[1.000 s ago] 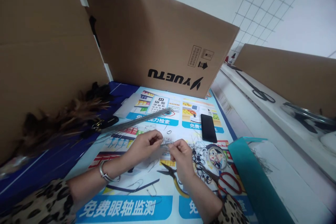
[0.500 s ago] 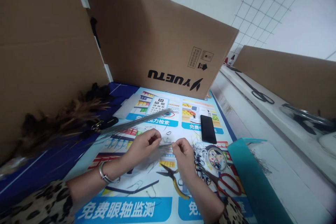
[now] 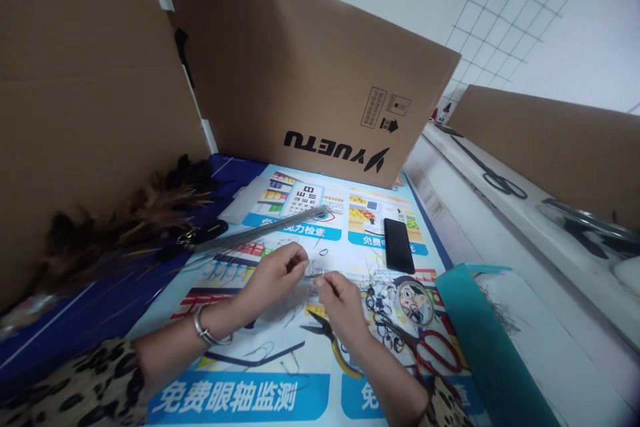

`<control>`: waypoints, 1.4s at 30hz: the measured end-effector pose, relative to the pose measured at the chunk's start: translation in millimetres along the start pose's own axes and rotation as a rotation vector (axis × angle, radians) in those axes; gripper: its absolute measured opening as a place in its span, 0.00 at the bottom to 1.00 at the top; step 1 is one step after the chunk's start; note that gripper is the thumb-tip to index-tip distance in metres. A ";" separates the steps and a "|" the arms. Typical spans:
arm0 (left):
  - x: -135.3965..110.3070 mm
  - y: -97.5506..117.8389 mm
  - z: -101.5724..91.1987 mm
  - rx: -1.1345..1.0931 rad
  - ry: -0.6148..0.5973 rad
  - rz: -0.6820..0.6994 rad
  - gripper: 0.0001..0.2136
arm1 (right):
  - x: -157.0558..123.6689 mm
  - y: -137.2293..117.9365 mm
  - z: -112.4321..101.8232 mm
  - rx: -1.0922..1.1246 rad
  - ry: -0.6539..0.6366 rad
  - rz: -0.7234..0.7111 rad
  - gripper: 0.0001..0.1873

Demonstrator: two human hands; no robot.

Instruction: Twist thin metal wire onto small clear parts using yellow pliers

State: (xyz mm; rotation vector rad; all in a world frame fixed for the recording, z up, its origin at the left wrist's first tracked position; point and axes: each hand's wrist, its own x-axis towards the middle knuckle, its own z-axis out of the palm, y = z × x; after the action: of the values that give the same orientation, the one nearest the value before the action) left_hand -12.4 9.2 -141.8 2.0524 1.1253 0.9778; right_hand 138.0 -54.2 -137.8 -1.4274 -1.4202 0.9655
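My left hand (image 3: 280, 273) is closed in a pinch over the middle of the printed table cover. A thin wire (image 3: 313, 275) runs from its fingertips to my right hand (image 3: 344, 307), which is pinched too. What lies inside the fingers is mostly hidden. Pliers with yellow handles (image 3: 345, 363) lie open, partly under my right hand. A bundle of straight grey wires (image 3: 270, 227) rests beyond my left hand. Several small black loops and wire bits (image 3: 383, 300) are heaped to the right of my right hand.
Red-handled scissors (image 3: 440, 351), a round tin with a cartoon face (image 3: 414, 300) and a black phone (image 3: 399, 245) lie at the right. A teal box (image 3: 490, 347) stands at the table's edge. Brown feathers (image 3: 135, 213) lie left; cardboard (image 3: 320, 67) walls the back.
My right hand has moved slightly left, closer to my left hand, shortening the visible stretch of wire between them. My left hand stays nearly in place.
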 end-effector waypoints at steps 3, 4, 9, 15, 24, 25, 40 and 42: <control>1.9 -2.6 0.5 -0.076 -0.018 -0.033 0.04 | 2.1 4.0 -4.4 0.015 0.068 0.006 0.15; 2.3 -3.0 0.6 -0.097 -0.025 -0.042 0.04 | 3.4 6.0 -6.1 0.032 0.087 0.014 0.16; 2.8 -2.7 -0.2 -0.139 -0.048 -0.056 0.04 | 9.7 14.3 -10.6 0.067 0.191 -0.018 0.11; 1.9 0.4 -1.6 -0.125 -0.074 -0.043 0.04 | 9.0 13.5 -8.8 0.053 0.163 -0.073 0.09; 1.4 1.8 -0.7 -0.117 -0.108 -0.026 0.05 | 11.6 14.5 -6.8 0.096 0.128 0.007 0.07; 1.3 2.1 -0.8 -0.117 -0.111 -0.026 0.05 | 11.9 14.1 -7.6 0.074 0.116 0.005 0.07; 3.2 -3.0 0.8 -0.137 -0.074 0.034 0.09 | 13.9 20.1 -8.2 0.256 0.149 0.082 0.08; 3.5 -1.9 0.2 -0.137 -0.092 0.046 0.09 | 12.8 20.5 -8.0 0.278 0.135 0.075 0.09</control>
State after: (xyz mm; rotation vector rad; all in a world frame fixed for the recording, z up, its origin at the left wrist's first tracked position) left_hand -11.7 13.1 -142.3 1.9994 0.9417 0.9451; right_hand 152.6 -41.1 -154.0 -1.3182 -1.0943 1.0487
